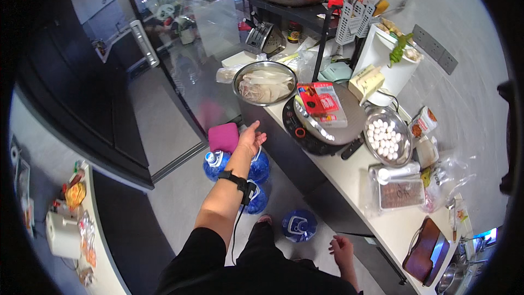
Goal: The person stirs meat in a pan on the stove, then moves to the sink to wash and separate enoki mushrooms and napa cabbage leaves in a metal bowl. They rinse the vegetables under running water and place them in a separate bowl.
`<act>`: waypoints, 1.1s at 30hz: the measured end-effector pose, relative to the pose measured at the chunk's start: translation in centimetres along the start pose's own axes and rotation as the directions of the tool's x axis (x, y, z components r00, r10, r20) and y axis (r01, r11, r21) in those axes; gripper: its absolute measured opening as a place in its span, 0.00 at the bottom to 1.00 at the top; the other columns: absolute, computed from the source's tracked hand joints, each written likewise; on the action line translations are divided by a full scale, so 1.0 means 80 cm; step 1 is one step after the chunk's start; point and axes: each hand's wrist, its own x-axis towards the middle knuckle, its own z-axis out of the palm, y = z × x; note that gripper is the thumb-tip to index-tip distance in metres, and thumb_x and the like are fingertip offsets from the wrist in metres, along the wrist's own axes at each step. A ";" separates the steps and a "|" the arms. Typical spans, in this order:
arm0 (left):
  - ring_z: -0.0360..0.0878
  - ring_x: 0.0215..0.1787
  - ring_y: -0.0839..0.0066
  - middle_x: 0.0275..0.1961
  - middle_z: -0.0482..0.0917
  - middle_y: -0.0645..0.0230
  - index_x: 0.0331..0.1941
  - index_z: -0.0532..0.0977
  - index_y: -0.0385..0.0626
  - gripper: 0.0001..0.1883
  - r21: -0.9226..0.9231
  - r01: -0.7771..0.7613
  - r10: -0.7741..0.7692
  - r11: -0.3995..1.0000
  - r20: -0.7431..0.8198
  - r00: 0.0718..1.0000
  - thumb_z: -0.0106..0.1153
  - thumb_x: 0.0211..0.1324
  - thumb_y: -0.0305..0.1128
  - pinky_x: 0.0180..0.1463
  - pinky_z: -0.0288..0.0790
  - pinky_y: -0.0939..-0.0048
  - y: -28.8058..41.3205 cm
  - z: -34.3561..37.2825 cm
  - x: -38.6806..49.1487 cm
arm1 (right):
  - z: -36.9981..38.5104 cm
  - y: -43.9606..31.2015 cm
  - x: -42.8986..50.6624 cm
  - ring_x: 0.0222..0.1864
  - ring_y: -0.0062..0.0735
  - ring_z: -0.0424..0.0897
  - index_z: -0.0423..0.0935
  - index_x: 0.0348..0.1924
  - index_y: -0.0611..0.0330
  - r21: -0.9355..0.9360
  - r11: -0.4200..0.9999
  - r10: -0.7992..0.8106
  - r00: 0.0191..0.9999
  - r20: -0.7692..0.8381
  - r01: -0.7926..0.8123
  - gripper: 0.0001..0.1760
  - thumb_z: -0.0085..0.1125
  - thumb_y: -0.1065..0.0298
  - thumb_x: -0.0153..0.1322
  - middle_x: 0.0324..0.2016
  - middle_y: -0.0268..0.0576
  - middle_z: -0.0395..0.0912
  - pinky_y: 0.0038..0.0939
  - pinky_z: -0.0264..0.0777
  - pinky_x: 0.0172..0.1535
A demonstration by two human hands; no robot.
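Note:
My left hand point(251, 138) reaches out past the counter's front edge, with its fingers apart and nothing in it. Below it stand blue plastic water jugs point(258, 166) and a magenta stool or box point(223, 137). My right hand point(341, 249) hangs low beside the cabinet front, fingers loosely bent, holding nothing visible. On the counter nearest my left hand is a steel bowl point(266, 84) with pale, wrapped-looking contents. Beside it, a pan point(352, 110) on a black induction cooker point(300, 132) bears a red and clear food package point(323, 104). A steel bowl of small white eggs point(384, 139) sits to the right.
Another blue jug point(299, 225) stands on the floor near my feet. Along the counter lie a bagged food tray point(401, 194), a wooden cutting board point(421, 250) and a cleaver-like blade point(440, 250). A black rack point(294, 14) holds a large pot. A glass sliding door stands ahead.

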 end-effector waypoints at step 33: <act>0.77 0.48 0.60 0.47 0.77 0.56 0.45 0.70 0.34 0.17 -0.163 0.036 0.005 0.986 0.247 0.969 0.48 0.48 0.17 0.52 0.74 0.57 0.093 -0.080 0.090 | 0.177 -0.131 0.088 0.30 0.25 0.79 0.76 0.45 0.63 -0.312 0.940 -0.103 0.985 0.139 0.142 0.13 0.59 0.69 0.69 0.30 0.42 0.81 0.27 0.74 0.36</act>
